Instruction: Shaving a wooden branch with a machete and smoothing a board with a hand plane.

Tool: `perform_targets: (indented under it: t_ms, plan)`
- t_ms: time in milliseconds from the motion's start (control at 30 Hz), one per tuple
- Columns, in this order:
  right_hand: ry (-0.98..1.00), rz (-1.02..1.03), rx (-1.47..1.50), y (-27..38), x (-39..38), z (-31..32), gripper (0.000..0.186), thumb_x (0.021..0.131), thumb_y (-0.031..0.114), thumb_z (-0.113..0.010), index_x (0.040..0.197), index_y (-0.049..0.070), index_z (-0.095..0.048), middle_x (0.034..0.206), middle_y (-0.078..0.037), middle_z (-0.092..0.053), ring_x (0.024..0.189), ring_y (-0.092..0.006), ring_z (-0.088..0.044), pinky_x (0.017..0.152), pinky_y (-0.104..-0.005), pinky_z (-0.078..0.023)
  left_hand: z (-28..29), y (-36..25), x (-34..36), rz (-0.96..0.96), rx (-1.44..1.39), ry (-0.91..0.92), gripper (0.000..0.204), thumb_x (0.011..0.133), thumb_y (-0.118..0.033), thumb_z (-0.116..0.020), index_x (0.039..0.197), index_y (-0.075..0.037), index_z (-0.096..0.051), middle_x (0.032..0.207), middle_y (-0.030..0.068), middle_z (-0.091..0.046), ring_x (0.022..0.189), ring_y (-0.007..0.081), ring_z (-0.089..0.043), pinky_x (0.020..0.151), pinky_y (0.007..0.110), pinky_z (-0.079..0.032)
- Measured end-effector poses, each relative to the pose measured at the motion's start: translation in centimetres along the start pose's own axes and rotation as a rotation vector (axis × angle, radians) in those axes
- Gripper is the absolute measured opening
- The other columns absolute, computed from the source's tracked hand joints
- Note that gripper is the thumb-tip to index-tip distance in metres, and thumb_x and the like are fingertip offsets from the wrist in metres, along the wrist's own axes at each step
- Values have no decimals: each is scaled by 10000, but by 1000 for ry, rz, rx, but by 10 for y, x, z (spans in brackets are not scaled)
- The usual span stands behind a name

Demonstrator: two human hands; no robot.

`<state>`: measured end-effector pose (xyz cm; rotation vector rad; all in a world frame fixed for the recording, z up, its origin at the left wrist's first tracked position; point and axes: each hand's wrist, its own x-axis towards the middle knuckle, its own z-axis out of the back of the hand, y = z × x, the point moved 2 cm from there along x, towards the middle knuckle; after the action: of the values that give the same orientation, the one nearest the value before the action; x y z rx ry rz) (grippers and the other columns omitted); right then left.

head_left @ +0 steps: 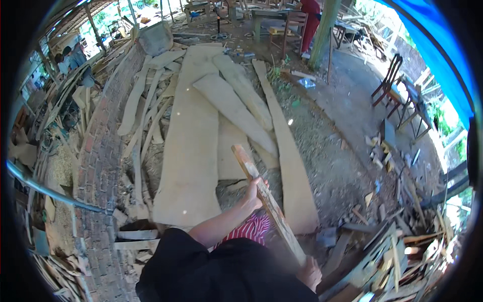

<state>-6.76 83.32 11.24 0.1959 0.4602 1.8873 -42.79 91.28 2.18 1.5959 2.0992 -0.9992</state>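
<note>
A long, narrow wooden board with a rough, reddish-brown patch near its far end slants across in front of my body. Around its middle my left hand is closed, the thumb up by the edge. Close to my right side, my right hand grips the near end. The board is held above the ground, its far end pointing ahead and to the left. Beyond it lie wide flat planks, among them a large pale slab and a shorter tapered plank resting across others.
A low brick wall runs along the left, with scrap wood beside it. A long plank lies right of the slabs. Wood offcuts pile up at the lower right. Chairs stand at the right; a person in red is far back near a post.
</note>
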Motion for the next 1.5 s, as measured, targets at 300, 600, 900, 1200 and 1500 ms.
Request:
perform_targets:
  t_ms: [300,600,900,1200,1500]
  plan:
    - [-220,-210,275,-10,138,26,355,712,203,-797,1003,52,-661,749,-159,-629,663,-318,-646,617,-405,-490,-210,0,43,160,746,286,400,943,-235,-605,1298,-87,-494,1135,38,-531,1066,149,-512,994,361,-402]
    - [-221,-576,384,-27,237,48,273,850,221,-672,1066,53,-668,786,-93,-620,722,-169,-605,650,-313,-486,-395,-11,-31,734,213,1360,525,1024,-535,-334,1142,-81,-569,1207,71,-479,1192,183,-425,1023,377,-330]
    - [-188,-714,370,-131,365,81,469,719,332,-797,1110,99,-685,916,-136,-708,866,-324,-692,762,-395,-528,-548,78,39,1211,-74,1801,792,1007,-612,-20,1069,-37,-561,1176,84,-406,1167,217,-344,1063,351,-231]
    - [-171,-739,271,-237,537,153,507,688,368,-807,1124,136,-689,960,-111,-690,892,-315,-682,781,-416,-525,-702,197,153,1017,-431,1651,790,1034,-535,-36,1128,-46,-650,1068,157,-621,1074,237,-418,949,366,-322]
    - [-429,-848,563,-305,670,192,513,711,316,-815,1138,66,-680,918,-148,-717,863,-294,-709,775,-375,-531,-833,220,232,1491,-227,1562,903,985,-673,-84,1111,37,-628,1114,171,-553,1083,246,-401,985,352,-297]
